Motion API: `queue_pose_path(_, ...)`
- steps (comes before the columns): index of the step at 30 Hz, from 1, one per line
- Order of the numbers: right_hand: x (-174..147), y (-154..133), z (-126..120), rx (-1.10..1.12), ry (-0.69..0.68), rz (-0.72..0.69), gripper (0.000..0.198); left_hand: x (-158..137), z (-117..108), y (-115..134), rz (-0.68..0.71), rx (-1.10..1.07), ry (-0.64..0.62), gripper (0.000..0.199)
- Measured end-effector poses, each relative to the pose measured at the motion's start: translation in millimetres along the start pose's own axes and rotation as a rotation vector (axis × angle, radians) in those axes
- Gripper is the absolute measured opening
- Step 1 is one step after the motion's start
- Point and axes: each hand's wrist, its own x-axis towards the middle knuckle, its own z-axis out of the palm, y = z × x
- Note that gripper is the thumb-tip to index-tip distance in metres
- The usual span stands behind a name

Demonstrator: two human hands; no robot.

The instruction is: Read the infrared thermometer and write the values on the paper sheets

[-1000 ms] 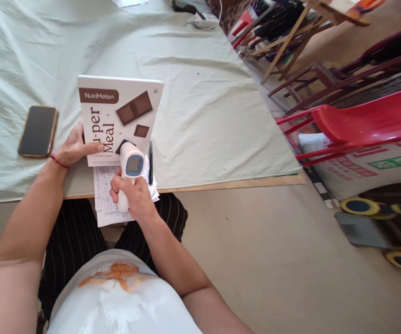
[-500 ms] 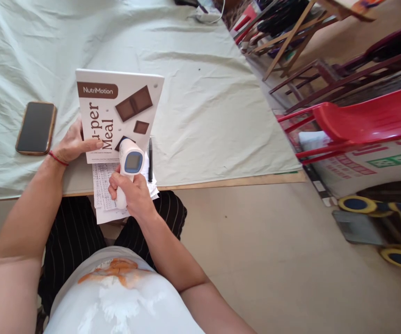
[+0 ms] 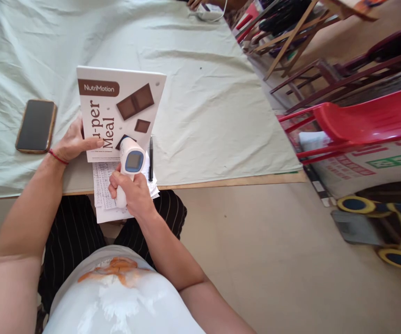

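My left hand (image 3: 75, 143) grips the lower left side of a white NutriMotion box (image 3: 131, 120) printed with brown chocolate pieces. Its thumb lies across the front, while the other fingers are hidden behind. In my right hand (image 3: 132, 191) is a white infrared thermometer (image 3: 131, 153), its blue-rimmed screen facing up toward me and its nose against or just over the box's lower front. I cannot tell whether the two touch. Handwritten papers (image 3: 103, 185) lie beneath, partly past the table edge. A black pen (image 3: 151, 160) rests on them at the right.
A phone (image 3: 36, 126) lies on the cloth-covered table (image 3: 214, 120) left of my left hand. At the far edge are a white plug or adapter with a cable (image 3: 210, 12) and part of another person's hand (image 3: 194, 3). A red plastic chair (image 3: 360, 120) stands to the right.
My hands, the box and the thermometer keep nearly the same pose; the view has shifted slightly. At the far table edge another person's hand has come into sight beside the white adapter.
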Motion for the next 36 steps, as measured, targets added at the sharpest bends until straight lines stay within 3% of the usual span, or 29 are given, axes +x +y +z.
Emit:
queue_pose_path(21, 1.1, 3.1, 1.0, 0.011, 0.005, -0.032, 0.023, 3.8, -0.9, 1.5, 0.086, 0.059, -0.063, 0.058)
queue_pose_path(36, 0.9, 2.8, 0.8, -0.005, 0.017, -0.033, 0.027, 2.6, 0.8, 2.7, 0.017, 0.044, -0.035, 0.065)
